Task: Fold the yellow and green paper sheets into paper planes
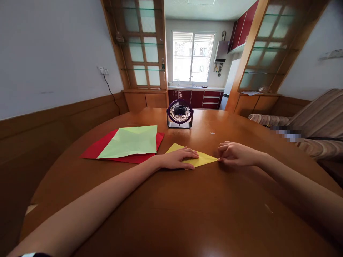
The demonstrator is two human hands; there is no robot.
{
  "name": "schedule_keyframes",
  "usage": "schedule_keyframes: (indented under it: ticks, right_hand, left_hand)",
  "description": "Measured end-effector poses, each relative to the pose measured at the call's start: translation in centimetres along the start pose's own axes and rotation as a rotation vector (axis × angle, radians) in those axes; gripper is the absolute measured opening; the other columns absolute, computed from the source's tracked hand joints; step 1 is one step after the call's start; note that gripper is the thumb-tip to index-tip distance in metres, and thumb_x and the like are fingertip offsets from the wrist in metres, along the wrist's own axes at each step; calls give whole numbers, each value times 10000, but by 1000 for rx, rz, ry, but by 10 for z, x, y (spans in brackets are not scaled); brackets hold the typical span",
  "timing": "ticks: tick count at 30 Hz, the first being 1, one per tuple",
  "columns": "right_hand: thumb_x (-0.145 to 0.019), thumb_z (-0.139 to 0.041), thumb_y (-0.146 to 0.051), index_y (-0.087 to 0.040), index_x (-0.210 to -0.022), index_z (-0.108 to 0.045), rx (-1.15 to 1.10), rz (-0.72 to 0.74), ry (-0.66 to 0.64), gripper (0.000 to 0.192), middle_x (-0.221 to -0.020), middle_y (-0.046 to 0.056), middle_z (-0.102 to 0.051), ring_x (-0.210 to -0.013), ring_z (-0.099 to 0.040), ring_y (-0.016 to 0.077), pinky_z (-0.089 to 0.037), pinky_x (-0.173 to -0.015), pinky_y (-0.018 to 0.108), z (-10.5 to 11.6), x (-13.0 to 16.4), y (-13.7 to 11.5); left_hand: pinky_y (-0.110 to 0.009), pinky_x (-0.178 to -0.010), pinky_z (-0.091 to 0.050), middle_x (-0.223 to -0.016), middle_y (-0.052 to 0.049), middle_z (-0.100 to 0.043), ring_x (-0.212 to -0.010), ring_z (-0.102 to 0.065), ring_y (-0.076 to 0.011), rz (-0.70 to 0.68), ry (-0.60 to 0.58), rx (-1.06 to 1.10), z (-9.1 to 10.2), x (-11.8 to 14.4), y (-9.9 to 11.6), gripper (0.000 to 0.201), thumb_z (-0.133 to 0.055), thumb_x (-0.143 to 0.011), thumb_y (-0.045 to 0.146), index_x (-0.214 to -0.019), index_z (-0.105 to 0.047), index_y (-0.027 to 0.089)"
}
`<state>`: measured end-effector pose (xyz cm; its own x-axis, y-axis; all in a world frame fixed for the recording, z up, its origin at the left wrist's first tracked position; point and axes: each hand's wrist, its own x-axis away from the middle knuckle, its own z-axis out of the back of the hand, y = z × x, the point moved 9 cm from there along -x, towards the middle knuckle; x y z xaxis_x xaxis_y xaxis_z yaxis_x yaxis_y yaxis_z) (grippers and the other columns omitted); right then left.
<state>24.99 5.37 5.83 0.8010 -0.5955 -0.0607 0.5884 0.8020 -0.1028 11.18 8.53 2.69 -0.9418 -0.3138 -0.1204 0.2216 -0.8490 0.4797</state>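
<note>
A folded sheet of yellow paper [205,159] lies flat on the wooden table, narrowing to a point at its right end. Across its left part rests my left hand [180,158], palm down with fingers stretched out and thumb apart. My right hand [233,154] is closed at the paper's right tip, with thumb and forefinger pinching the point. Under my left palm, part of the paper is hidden.
Left of my hands, a light green sheet [134,142] lies on red paper [99,145]. A small purple fan [179,112] stands upright near the far side of the round table [171,214]. A striped armchair [318,114] is at the right.
</note>
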Motion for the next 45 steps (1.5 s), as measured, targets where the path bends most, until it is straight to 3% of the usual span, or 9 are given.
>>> schedule_keyframes:
  ticks: [9,14,18,26,31,39,45]
  right_hand:
    - [-944,-492,-289,-159,-631,-667,-108,-32,26,381,-719,43,-633,-679,-542,151,-419,-754,342,1,5,12]
    - [-968,-455,-375,-146,-762,-723,-259,-64,198,408,-757,67,-635,-699,-557,153,-441,-679,302,9,6,13]
    - [-972,-447,-381,-139,-793,-718,-297,-41,288,406,-796,82,-634,-737,-561,159,-450,-674,288,3,1,8]
    - [-972,-451,-405,-132,-763,-705,-391,-10,335,427,-790,83,-617,-731,-551,152,-461,-677,282,-9,-3,6]
    - [-965,-464,-417,-124,-773,-715,-447,-34,359,430,-794,86,-622,-729,-548,155,-466,-686,293,-11,-1,12]
    - [-968,-465,-410,-128,-765,-706,-444,-32,374,423,-804,85,-628,-723,-552,152,-465,-682,289,-12,0,13]
    - [-969,-463,-409,-136,-772,-705,-440,-31,386,414,-800,84,-628,-735,-556,153,-466,-682,286,-11,1,13]
  left_hand:
    - [-437,-1140,-247,-1434,-93,-482,-1377,-365,-244,4,-15,-17,0,0,1,492,-570,-916,461,-1349,-523,232]
    - [-405,-1126,-273,-1424,-96,-491,-1362,-390,-232,13,-6,-27,0,-2,-1,475,-586,-910,448,-1327,-543,223]
    - [-386,-1104,-299,-1379,-93,-533,-1311,-448,-228,-16,26,-61,0,-4,-2,434,-598,-908,432,-1284,-577,215]
    - [-330,-964,-372,-1082,-50,-658,-1021,-599,-203,-54,156,-250,4,-15,3,334,-631,-868,488,-1028,-671,197]
    - [-318,-889,-363,-863,-13,-649,-840,-604,-170,-44,212,-324,7,-24,9,368,-662,-822,536,-860,-670,170]
    - [-324,-805,-341,-737,-9,-614,-720,-564,-156,-36,280,-416,8,-44,14,513,-539,-864,627,-643,-562,165]
    - [-321,-817,-362,-735,-9,-617,-725,-570,-159,-24,308,-458,7,-45,15,491,-569,-857,603,-636,-565,165]
